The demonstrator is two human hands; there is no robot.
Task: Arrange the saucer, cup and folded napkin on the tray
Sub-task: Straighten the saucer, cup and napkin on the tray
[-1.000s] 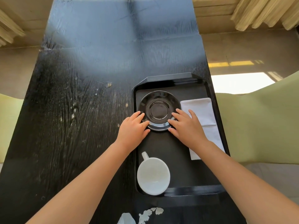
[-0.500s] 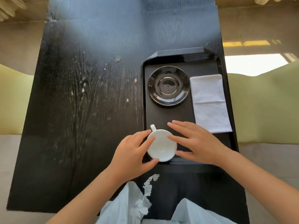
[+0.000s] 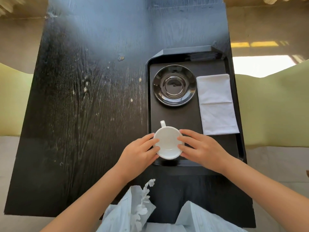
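A black tray [image 3: 173, 118] lies on the right side of a dark wooden table. A glossy black saucer [image 3: 174, 85] sits in the tray's far left part. To its right lies a folded white napkin [image 3: 216, 104]. A white cup [image 3: 168, 144] stands at the tray's near end, its handle pointing away from me. My left hand [image 3: 139, 154] grips the cup's left side and my right hand [image 3: 201, 149] grips its right side, fingers over the rim.
The black table [image 3: 80, 106] stretches far to the left of the tray. Pale green seats [image 3: 275, 109] flank the table on both sides. Light blue clothing [image 3: 133, 210] shows at the near edge.
Both hands left the saucer, drew back to the cup and closed on its sides. The camera view tilted down toward me.
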